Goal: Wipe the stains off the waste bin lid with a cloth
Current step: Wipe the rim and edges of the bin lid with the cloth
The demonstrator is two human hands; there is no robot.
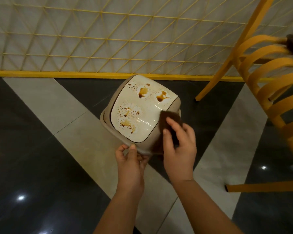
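Our right hand [179,142] pinches the brown cloth [167,127] at the lid's [142,114] edge, ready to wipe. Our left hand [130,159] grips the bin rim [139,150], steadying it; every stain [143,92] remains.

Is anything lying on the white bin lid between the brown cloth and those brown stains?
Nothing visible does. The right hand holds the dark brown cloth at the right edge of the glossy white bin lid, and bare lid lies between it and the brown stains. The left hand grips the beige bin's near rim, clear of that path.
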